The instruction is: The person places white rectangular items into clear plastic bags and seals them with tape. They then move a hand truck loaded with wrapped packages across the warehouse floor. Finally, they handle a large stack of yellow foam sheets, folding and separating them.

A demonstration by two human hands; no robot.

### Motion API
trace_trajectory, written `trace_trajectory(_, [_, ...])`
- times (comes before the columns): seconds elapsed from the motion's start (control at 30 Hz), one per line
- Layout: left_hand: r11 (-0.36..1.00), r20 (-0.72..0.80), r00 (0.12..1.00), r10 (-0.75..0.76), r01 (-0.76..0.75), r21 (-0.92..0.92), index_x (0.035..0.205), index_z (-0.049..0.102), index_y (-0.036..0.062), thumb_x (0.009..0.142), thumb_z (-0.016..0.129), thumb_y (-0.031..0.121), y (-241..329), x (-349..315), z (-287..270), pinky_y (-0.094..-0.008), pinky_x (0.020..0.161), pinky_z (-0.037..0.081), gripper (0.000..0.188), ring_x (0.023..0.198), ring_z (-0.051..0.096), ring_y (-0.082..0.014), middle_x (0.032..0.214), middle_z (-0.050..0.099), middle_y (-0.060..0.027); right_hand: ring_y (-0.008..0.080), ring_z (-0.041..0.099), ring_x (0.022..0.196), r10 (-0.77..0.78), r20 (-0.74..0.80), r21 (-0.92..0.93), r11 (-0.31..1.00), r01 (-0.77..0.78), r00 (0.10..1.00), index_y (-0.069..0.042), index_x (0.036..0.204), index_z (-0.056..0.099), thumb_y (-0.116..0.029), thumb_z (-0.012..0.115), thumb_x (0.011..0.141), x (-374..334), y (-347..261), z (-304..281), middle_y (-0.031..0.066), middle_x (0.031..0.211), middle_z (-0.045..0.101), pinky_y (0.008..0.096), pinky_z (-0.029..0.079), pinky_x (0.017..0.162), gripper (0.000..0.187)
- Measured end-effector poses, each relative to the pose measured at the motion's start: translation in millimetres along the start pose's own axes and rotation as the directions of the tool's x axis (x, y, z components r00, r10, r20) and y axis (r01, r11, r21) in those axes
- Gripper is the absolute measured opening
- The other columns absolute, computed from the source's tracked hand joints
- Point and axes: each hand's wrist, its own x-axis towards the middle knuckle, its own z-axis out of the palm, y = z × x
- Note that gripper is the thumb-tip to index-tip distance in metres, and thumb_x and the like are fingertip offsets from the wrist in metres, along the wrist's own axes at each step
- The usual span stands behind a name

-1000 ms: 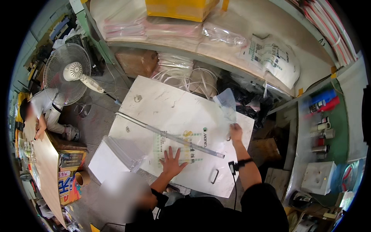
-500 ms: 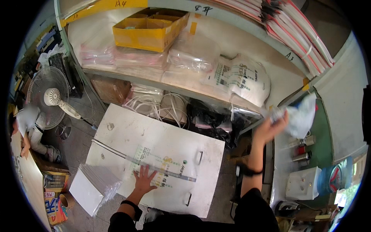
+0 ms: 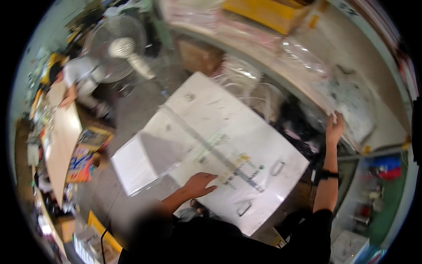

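Note:
My left hand hovers or rests at the near edge of a white board, fingers stretched out and holding nothing. On the board lies a clear plastic bag with green and yellow print, and a long grey strip runs across it. My right hand is raised to the shelf's front edge, beside a printed plastic bag bundle. Its thumb and fingers look apart, though blurred; any contact with the edge cannot be made out. A stack of white sheets in clear plastic sits at the board's left side.
The shelf holds plastic packs and a yellow box. Below it are white straps and black plastic. A standing fan and a person at a table are far left. Two metal handles stick up from the board.
The view has turned left. My right hand has let go of a pale plastic item and moved to the shelf edge. My left hand has drawn back from the strip toward the board's near edge.

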Motion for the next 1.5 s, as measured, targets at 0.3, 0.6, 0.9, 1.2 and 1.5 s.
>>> trace_trajectory(0.3, [0.619,0.302,0.803,-0.513,0.590,-0.518,0.104,0.071,-0.0018,0.094,0.058,0.045,-246,-227,30,-0.0367,0.075,0.054,0.049,0.083,0.070,-0.0232,0.089,0.074,-0.0131,0.0304,0.068,0.099,-0.427,0.628,0.708,0.661,-0.249,0.651,-0.005,0.106,0.070,-0.016,0.069,0.090,-225,-341,71,0.0153,0.106,0.070,0.0347,0.053,0.085,0.020])
trace_trajectory(0.6, [0.639,-0.786,0.458,-0.415,-0.468,-0.610,0.136,0.054,0.0018,0.102,0.038,0.049,-174,-191,-152,-0.0408,0.118,0.023,0.060,0.138,0.041,-0.0276,0.144,0.052,-0.0138,0.0269,0.034,0.142,-0.335,0.680,0.696,0.015,-0.718,0.652,0.006,0.148,0.033,-0.055,0.040,0.099,-318,-540,47,0.0181,0.153,0.037,0.0389,0.023,0.118,0.078])
trace_trajectory(0.9, [0.506,-0.791,0.441,-0.424,-0.609,-0.611,0.105,0.071,-0.0024,0.105,0.041,0.029,-177,-149,-173,-0.0308,0.091,0.044,0.043,0.101,0.060,-0.0178,0.111,0.068,-0.0095,0.0266,0.050,0.129,0.073,0.815,0.579,-0.056,-0.813,0.575,0.005,0.139,0.046,-0.050,0.036,0.102,-315,-567,54,0.0165,0.137,0.054,0.0393,0.037,0.109,0.067])
trace_trajectory(1.2, [0.384,-0.644,0.429,-0.633,-0.549,-0.743,0.095,0.074,-0.0045,0.105,0.040,0.036,-173,-153,-175,-0.0288,0.076,0.049,0.054,0.080,0.064,-0.0150,0.086,0.073,-0.0091,0.0260,0.056,0.120,0.269,0.826,0.540,-0.123,-0.833,0.495,0.002,0.132,0.053,-0.050,0.043,0.097,-322,-576,70,0.0132,0.129,0.061,0.0374,0.042,0.104,0.063])
trace_trajectory(1.5, [0.366,-0.655,0.514,-0.553,-0.557,-0.746,0.105,0.071,-0.0069,0.107,0.030,0.038,-171,-155,-184,-0.0320,0.090,0.047,0.061,0.096,0.065,-0.0217,0.107,0.072,-0.0154,0.0239,0.053,0.125,0.016,0.881,0.472,-0.115,-0.874,0.473,0.001,0.137,0.050,-0.042,0.048,0.095,-303,-577,50,0.0122,0.134,0.058,0.0357,0.040,0.106,0.061])
